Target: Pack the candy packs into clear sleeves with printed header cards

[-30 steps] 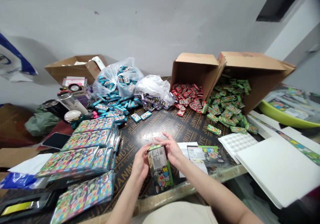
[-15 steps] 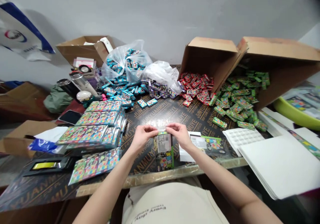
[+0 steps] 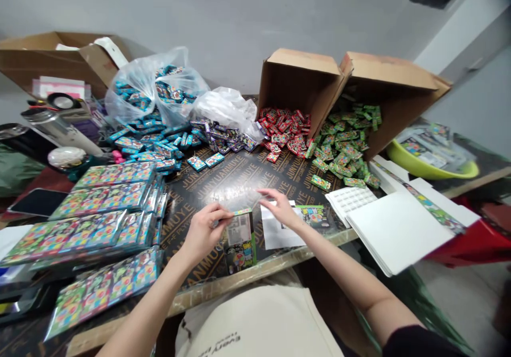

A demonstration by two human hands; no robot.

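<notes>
Packet (image 3: 241, 240) lies at lower centre on the surface (image 3: 227, 184), long axis running toward the body; the left hand (image 3: 203, 230), nearer, pinches its far end. The right hand's (image 3: 284, 211) fingers sit apart from it, grasp unclear.

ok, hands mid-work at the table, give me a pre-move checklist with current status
1. Left hand gripping the dark pack at its top edge: ok.
2. Right hand clear of the pack: ok, it is off to the pack's right.
3. Right fingertips empty: cannot tell, clear film would be hard to see there.
4. Pack closed: cannot tell, too small and blurred.
5. Blue packets all inside the clear bag: not ok, many lie loose on the tabletop.
6. Green packets all inside their carton: not ok, several lie outside its mouth.
</notes>
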